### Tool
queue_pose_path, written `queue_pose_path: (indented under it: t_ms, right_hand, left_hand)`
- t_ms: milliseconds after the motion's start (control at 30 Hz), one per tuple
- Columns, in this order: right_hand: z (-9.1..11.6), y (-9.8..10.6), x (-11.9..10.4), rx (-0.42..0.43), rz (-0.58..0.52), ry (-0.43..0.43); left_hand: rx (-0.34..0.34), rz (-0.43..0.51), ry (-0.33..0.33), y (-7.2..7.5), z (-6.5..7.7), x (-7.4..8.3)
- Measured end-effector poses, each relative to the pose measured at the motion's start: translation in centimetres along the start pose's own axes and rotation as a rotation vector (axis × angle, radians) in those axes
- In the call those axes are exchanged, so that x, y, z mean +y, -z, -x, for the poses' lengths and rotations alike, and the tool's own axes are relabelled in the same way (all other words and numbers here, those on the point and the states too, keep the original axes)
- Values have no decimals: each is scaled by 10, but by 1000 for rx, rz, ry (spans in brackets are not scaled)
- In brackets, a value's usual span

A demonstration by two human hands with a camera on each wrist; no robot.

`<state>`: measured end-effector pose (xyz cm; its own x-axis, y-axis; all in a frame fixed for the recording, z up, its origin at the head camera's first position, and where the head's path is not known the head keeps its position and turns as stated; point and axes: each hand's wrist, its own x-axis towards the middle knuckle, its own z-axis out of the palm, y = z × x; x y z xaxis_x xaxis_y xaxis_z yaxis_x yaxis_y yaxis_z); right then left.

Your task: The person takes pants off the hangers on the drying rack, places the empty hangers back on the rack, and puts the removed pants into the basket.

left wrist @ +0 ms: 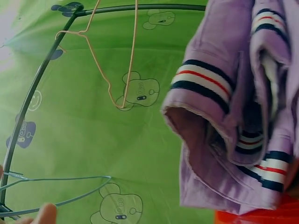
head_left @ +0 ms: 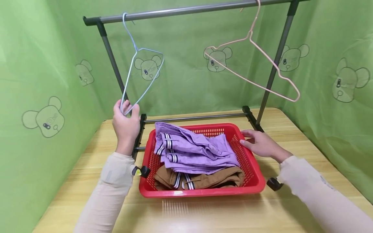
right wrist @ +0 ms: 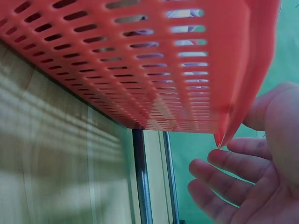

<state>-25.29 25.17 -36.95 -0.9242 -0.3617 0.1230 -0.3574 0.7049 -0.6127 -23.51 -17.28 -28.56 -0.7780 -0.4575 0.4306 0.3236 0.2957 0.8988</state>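
A light blue wire hanger (head_left: pixel 130 72) hangs by its hook from the rail, turned at an angle. My left hand (head_left: pixel 126 127) holds its lower corner between thumb and fingers. On the right, my right hand (head_left: pixel 260 144) rests at the rim of a red plastic basket (head_left: pixel 201 193), with loosely extended fingers, as the right wrist view also shows. Folded purple trousers (head_left: pixel 198 150) with striped trim lie on top in the basket, also large in the left wrist view. Beneath them is a brown folded garment (head_left: pixel 209 178) with similar stripes.
A grey metal clothes rack (head_left: pixel 180 11) spans the back, its feet on the wooden table (head_left: pixel 96 161). A pink wire hanger (head_left: pixel 262 53) hangs at the rail's right. Green curtains (head_left: pixel 38 81) with bear drawings surround the table.
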Motion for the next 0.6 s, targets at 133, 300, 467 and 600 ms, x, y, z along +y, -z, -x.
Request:
queue_pose_path:
  t_ms: [133, 300, 467, 600]
  right_hand:
    - [1, -1, 2, 31, 43, 3]
    - [3, -3, 1, 75, 97, -2]
    - [6, -3, -2, 136, 168, -16]
    - [9, -2, -2, 196, 225, -25]
  left_hand:
    - [-52, -55, 54, 4, 4, -7]
    - [-116, -97, 93, 9, 9, -18]
    - [-198, -172, 118, 15, 16, -29]
    - [-252, -248, 101, 22, 19, -35]
